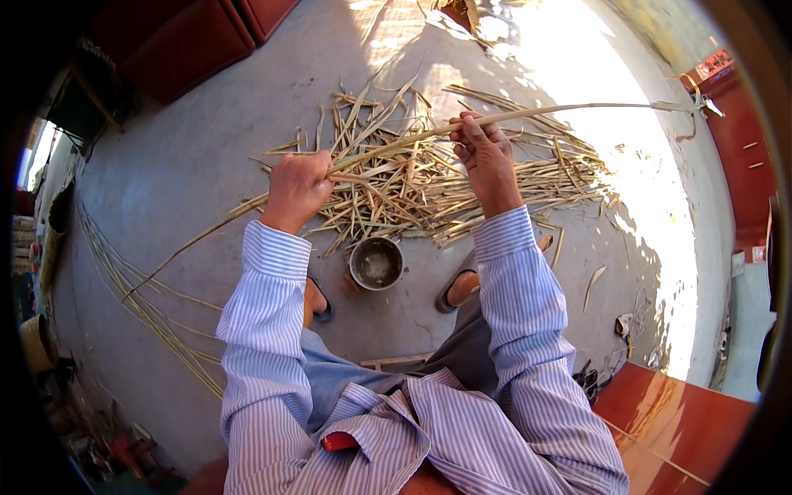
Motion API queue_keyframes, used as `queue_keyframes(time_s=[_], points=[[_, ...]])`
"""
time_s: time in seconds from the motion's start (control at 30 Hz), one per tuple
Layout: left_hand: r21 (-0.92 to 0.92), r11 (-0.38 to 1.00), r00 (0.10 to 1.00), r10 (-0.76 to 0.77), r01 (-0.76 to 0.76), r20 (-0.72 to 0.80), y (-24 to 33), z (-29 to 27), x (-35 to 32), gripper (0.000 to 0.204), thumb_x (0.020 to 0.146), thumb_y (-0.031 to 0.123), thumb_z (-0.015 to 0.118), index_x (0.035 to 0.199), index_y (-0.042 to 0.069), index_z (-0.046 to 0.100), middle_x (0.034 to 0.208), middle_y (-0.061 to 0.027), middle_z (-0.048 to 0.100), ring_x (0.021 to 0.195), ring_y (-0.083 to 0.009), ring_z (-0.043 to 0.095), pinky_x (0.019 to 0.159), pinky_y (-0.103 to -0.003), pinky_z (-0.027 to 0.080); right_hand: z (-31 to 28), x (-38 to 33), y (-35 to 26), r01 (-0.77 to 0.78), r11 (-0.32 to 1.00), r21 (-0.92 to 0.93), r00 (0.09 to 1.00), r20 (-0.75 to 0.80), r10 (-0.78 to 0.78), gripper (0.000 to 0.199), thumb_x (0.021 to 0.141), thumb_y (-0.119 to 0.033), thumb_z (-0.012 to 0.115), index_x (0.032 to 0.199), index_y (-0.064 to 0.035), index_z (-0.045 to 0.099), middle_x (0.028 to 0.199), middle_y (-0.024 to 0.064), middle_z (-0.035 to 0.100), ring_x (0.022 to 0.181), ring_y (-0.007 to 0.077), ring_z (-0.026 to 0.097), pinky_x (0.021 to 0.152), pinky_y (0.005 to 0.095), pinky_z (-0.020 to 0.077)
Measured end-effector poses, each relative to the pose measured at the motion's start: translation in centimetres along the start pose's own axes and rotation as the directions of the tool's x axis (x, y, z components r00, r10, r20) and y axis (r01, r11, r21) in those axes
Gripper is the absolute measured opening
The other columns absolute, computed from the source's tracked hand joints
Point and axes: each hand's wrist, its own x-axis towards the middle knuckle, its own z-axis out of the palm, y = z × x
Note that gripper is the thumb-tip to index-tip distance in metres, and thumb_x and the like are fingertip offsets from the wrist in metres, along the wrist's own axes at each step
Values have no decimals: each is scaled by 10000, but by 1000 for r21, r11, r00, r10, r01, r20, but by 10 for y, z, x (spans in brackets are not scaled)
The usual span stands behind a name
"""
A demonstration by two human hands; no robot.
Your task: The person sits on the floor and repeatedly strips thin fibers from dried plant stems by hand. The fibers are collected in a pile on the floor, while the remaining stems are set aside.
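Note:
A long, thin plant stalk [577, 107] stretches across the view, its thin end low on the left and its other end far to the right. My left hand [299, 188] is closed in a fist around it left of the middle. Farther along, my right hand [485, 161] pinches the same stalk between thumb and fingers. Below both hands, a loose heap of dry straw-coloured stalk pieces and leaf strips [412, 186] is spread over the floor.
A round metal bowl [377, 264] stands between my feet. Several long thin strips [157, 309] lie on the floor at left. Dark red furniture [186, 49] stands at the far left, and a reddish-brown panel [672, 421] is at the lower right.

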Motion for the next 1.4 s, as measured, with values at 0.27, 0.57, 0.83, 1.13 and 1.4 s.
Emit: queue_keyframes(time_s=[0.27, 0.57, 0.83, 1.13, 1.4], points=[[-367, 925, 993, -76, 103, 86, 30, 4, 22, 302, 819, 362, 712, 835, 66, 654, 631, -110, 624, 593, -284, 626, 544, -382, 455, 16, -6, 12, -42, 997, 64, 996, 81, 37, 206, 967, -154, 576, 1136, -37, 596, 1079, 109, 687, 949, 166, 672, 739, 233, 572], [-222, 969, 966, 50, -108, -252, 50, 20, 32, 272, 869, 325, 660, 796, 65, 628, 662, -92, 608, 631, -297, 593, 572, -406, 433, 19, -8, 10, 67, 998, -9, 992, -108, -68, 189, 932, -203, 644, 1017, -36, 619, 944, 98, 707, 840, 154, 694, 651, 206, 561], [-233, 971, 998, -51, 44, -24, -2, -23, 6, 204, 818, 247, 716, 812, 65, 624, 711, -71, 632, 641, -276, 564, 659, -363, 427, -31, 6, -23, 109, 991, 74, 966, -241, -88, 185, 915, -208, 666, 898, -25, 647, 832, 66, 709, 715, 112, 683, 571, 180, 549], [-201, 970, 990, 133, -138, -40, 39, 11, 25, 191, 802, 229, 729, 808, 57, 649, 673, -93, 642, 599, -265, 597, 603, -369, 442, 29, -22, 17, 0, 999, -46, 999, -41, -2, 195, 929, -207, 650, 1016, -32, 643, 938, 79, 706, 828, 128, 677, 644, 196, 534], [-281, 959, 997, -1, 22, 73, 11, 5, 16, 189, 781, 236, 729, 800, 70, 641, 646, -98, 628, 628, -313, 599, 622, -401, 429, -27, 4, -28, 157, 964, -214, 941, -266, -212, 153, 900, -192, 690, 913, -42, 665, 874, 72, 712, 754, 120, 690, 560, 159, 517]])
